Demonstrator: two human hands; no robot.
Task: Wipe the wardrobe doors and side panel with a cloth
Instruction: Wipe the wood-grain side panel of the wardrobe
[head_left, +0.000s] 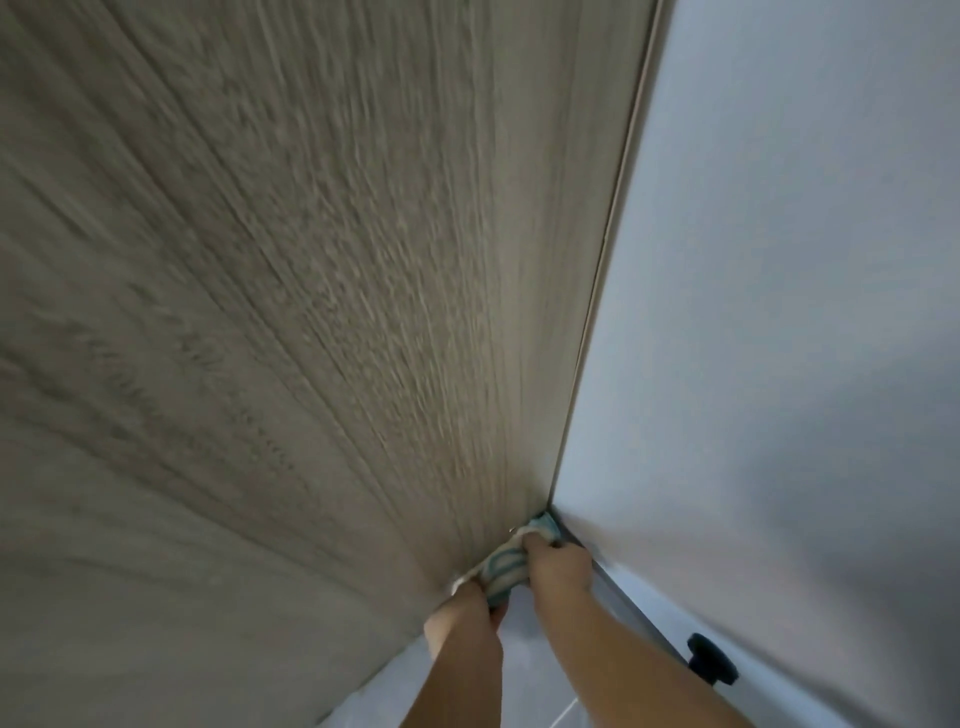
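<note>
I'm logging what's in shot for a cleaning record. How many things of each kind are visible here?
hands: 2, the left hand and right hand, both gripping the cloth
cloth: 1
wardrobe panel: 1
wall: 1
black knob low by the wall: 1
Total: 6

Left hand (470, 605): bare, slightly blurred.
Left forearm (457, 675): bare skin all the way down to the lower edge of view.
Right hand (558, 566): bare, knuckles showing.
Right forearm (623, 660): bare to the lower edge likewise.
</note>
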